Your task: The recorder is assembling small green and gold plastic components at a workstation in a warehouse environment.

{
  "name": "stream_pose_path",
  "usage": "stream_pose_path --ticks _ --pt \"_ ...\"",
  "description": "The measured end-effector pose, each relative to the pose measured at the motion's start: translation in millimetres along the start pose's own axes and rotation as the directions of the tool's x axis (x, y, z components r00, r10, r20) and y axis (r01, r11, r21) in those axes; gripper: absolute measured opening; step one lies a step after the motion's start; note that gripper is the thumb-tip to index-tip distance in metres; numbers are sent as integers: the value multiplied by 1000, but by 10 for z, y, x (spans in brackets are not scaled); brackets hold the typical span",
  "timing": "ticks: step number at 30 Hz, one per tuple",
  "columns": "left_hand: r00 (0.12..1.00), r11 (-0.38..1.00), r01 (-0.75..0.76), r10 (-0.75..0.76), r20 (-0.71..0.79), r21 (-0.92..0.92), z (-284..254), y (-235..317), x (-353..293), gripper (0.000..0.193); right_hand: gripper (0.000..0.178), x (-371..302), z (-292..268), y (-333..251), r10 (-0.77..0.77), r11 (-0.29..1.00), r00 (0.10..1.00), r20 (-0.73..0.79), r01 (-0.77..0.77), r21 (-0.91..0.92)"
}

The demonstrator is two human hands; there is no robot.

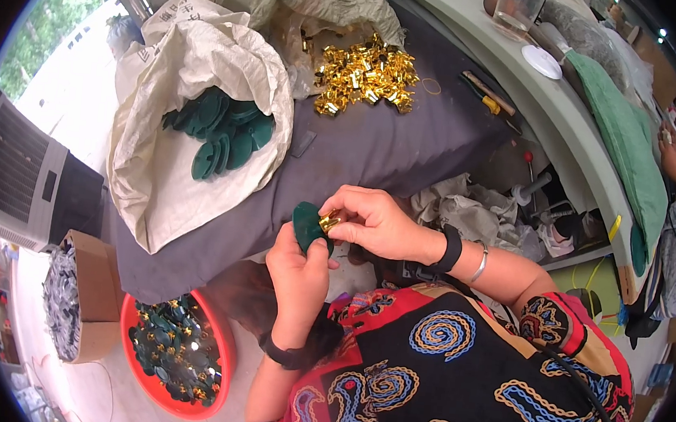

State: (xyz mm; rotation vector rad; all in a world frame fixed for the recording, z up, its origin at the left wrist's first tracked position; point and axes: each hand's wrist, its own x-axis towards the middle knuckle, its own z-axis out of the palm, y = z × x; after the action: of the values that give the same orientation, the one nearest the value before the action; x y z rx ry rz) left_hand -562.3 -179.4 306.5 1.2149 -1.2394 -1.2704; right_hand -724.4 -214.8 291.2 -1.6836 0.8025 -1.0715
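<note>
My left hand (298, 270) grips a dark green oval disc (304, 221) between thumb and fingers, holding it on edge. The thumb and fingers of my right hand (381, 224) pinch a small shiny gold cap-like piece (330, 221) against the face of that disc. My fingers partly cover the gold piece, so I cannot tell whether it is fastened on. Beyond my hands, more green discs (229, 135) lie in an open white woven sack (183, 211). A heap of similar gold pieces (368, 74) rests on the grey cloth-covered table (359, 145).
On the floor at lower left stands a red basin (227, 353) of green discs with gold pieces, beside a cardboard box (102, 280). Hand tools (486, 94) lie at the table's right edge. A white bench (575, 122) curves along the right, with another person's hand (670, 151) beyond.
</note>
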Motion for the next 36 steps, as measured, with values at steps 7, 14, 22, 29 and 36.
stream_pose_path --ticks 7,14,22,29,36 --pt "959 864 -262 284 13 430 34 -163 27 19 18 4 34 11 -151 961 988 -40 137 -238" --pt "837 504 -443 529 140 741 190 -148 -15 25 13 -6 102 102 452 823 890 -53 -394 409" --pt "985 969 -41 -1 -170 -243 -549 -281 -4 4 20 95 5 -51 332 939 943 -38 -326 110" --pt "647 623 -430 -292 -704 -653 -2658 -541 -581 26 18 356 -960 440 79 979 920 -384 -145 -146" --pt "804 796 93 295 -517 598 -1915 -770 80 22 14 211 -1549 577 -133 837 724 -677 -284 -468"
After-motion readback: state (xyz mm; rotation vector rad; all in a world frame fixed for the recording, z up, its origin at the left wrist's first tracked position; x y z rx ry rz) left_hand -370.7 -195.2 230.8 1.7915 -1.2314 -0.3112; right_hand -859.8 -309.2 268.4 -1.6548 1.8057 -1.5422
